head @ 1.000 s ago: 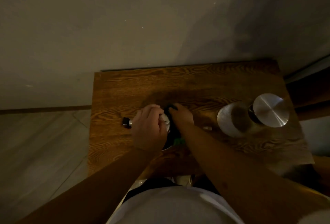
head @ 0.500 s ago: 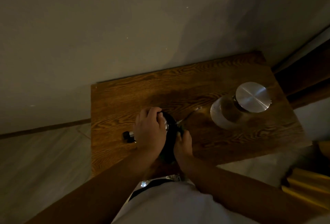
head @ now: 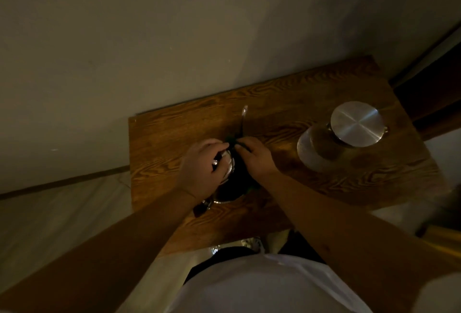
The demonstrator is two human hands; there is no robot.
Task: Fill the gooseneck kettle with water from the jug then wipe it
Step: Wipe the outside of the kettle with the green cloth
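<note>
The gooseneck kettle (head: 233, 186) stands near the middle of the wooden table (head: 311, 188), mostly hidden by both hands. Its thin spout (head: 243, 119) points away toward the wall, and its dark handle (head: 201, 208) sticks out toward me. My left hand (head: 200, 170) presses down on the kettle's shiny top. My right hand (head: 255, 158) holds a dark green cloth (head: 232, 141) against the kettle's far right side. The glass jug (head: 316, 153) with a round steel lid (head: 357, 125) stands apart at the table's right.
The table is pushed against a plain wall (head: 174, 38). Pale floor (head: 62, 213) lies to the left of it. A dark piece of furniture (head: 434, 93) sits past the table's right end. My white shirt (head: 262, 287) fills the bottom of the view.
The kettle has turned: its spout now points at the wall and its handle faces me. My right hand with the cloth moved from the near side to the far right side.
</note>
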